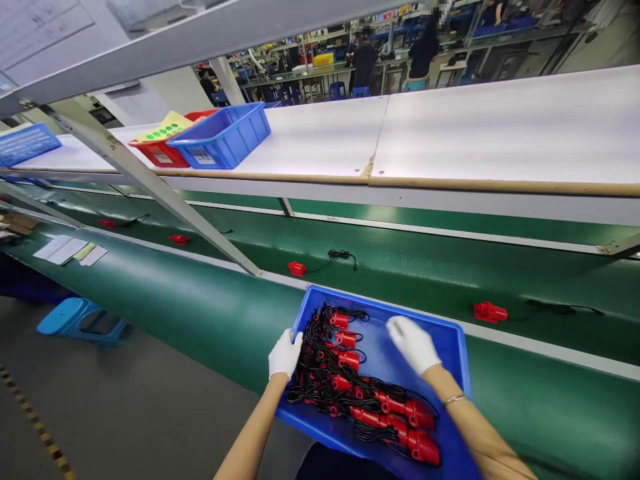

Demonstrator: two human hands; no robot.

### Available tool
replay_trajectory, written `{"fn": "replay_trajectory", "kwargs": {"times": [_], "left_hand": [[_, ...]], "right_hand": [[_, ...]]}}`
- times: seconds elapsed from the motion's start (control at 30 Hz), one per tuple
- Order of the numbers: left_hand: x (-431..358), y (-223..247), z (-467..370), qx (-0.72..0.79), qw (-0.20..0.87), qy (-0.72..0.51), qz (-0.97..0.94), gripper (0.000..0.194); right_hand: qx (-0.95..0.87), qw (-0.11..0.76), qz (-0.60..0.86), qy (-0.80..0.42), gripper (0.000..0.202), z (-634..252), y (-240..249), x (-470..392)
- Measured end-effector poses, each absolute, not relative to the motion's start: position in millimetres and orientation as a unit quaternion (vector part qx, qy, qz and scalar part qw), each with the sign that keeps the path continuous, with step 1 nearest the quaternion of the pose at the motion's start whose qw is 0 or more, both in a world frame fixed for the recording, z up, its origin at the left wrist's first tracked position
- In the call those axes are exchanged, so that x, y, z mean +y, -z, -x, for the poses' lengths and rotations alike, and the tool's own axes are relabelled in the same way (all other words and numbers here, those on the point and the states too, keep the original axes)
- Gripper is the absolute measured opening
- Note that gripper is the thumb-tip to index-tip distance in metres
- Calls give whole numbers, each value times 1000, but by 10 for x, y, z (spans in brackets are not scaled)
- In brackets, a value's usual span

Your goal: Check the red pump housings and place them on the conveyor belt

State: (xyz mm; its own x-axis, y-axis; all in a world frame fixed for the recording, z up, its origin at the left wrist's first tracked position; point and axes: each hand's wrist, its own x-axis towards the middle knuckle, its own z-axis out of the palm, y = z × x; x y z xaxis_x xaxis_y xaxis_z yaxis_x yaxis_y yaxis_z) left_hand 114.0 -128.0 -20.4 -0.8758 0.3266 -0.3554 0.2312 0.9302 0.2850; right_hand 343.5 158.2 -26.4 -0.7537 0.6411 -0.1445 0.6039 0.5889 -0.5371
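Note:
A blue plastic tray rests at the near edge of the green bench, tilted in view. Inside lie several red plastic devices with coiled black cables, heaped along its left and near sides. My left hand, in a white glove, grips the tray's left rim, fingers hooked over the edge. Above the bare far-right part of the tray floor is my white-gloved right hand. Motion smears its fingers, and no object shows in it.
Beyond the tray, a green belt carries spaced red devices, among them one device and another. A slanted metal post supports the white shelf, which bears a blue bin and a red bin. A blue stool stands left.

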Motion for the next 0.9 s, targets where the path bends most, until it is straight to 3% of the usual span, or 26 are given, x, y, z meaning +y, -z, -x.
{"fn": "replay_trajectory", "kwargs": {"times": [0.17, 0.33, 0.67, 0.8, 0.9], "left_hand": [[-1311, 198, -1132, 956, 212, -139, -148, 39], [-1336, 207, -1128, 948, 221, -172, -152, 38], [-1176, 31, -1440, 907, 106, -343, -221, 48], [-761, -151, -2045, 826, 185, -422, -326, 41], [-500, -375, -2411, 708, 321, -535, -330, 54]], "right_hand": [[-918, -85, 248, -297, 28, -2647, 568, 506], [-904, -128, 266, -308, 32, -2341, 672, 335], [-802, -4, 372, -467, 33, -3359, 147, 999], [-759, 33, 336, -557, 40, -3622, -321, 1070], [-733, 53, 312, -602, 42, -3618, -698, 994]]}}
